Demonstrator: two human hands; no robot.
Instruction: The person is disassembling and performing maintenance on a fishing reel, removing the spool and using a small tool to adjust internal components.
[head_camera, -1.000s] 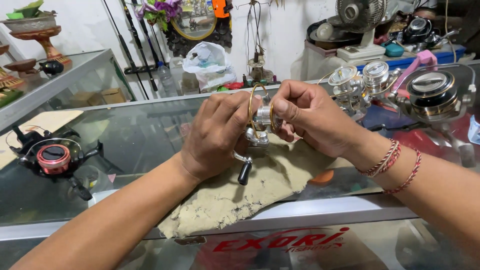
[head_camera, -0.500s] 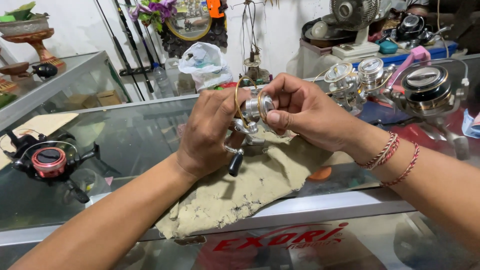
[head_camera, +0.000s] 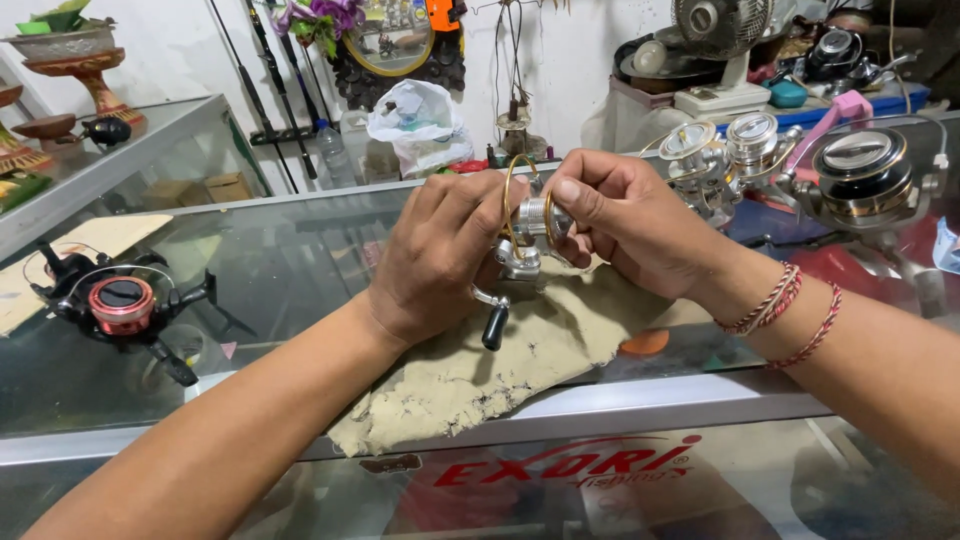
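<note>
A small silver spinning reel (head_camera: 524, 238) with a gold bail wire and a black handle knob is held above a dirty beige cloth (head_camera: 500, 350) on a glass counter. My left hand (head_camera: 440, 255) grips the reel's body from the left. My right hand (head_camera: 625, 220) pinches the spool end with thumb and fingers from the right. The knob hangs down below my left hand. Red string bracelets circle my right wrist.
A black and red reel (head_camera: 120, 300) lies on the glass counter (head_camera: 270, 270) at the left. Several silver and dark reels (head_camera: 800, 165) stand at the back right. A white plastic bag (head_camera: 420, 120), fishing rods, a fan and clutter line the back wall.
Both hands with the reel have stayed above the cloth, shifting slightly. The reel's handle knob has swung a little as the reel was turned between my hands.
</note>
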